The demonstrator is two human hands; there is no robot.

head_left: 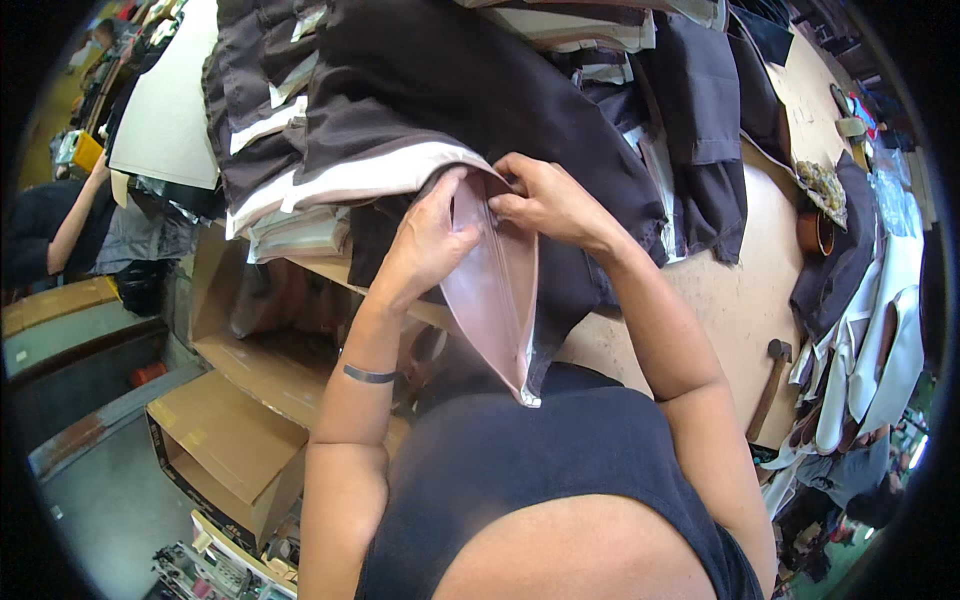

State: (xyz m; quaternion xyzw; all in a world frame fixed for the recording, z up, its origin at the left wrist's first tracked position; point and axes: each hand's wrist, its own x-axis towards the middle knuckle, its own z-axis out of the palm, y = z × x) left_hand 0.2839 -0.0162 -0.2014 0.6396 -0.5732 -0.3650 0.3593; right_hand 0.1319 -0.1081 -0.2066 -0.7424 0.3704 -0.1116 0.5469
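My left hand and my right hand both pinch the upper edge of a sewn leather-like piece. Its pinkish-tan face shows, with a seam running down the middle, and it narrows to a pale-edged point that hangs close to my black top. Dark brown fabric joins it behind my hands and spreads over the worktable. A white strip borders that fabric left of my left hand. My thumbs press on the folded edge; some fingertips are hidden behind it.
Stacked dark pieces lie at the back right. A hammer rests on the wooden table to the right, near hanging white pieces. Cardboard boxes stand low on the left. Another person's arm reaches in at far left.
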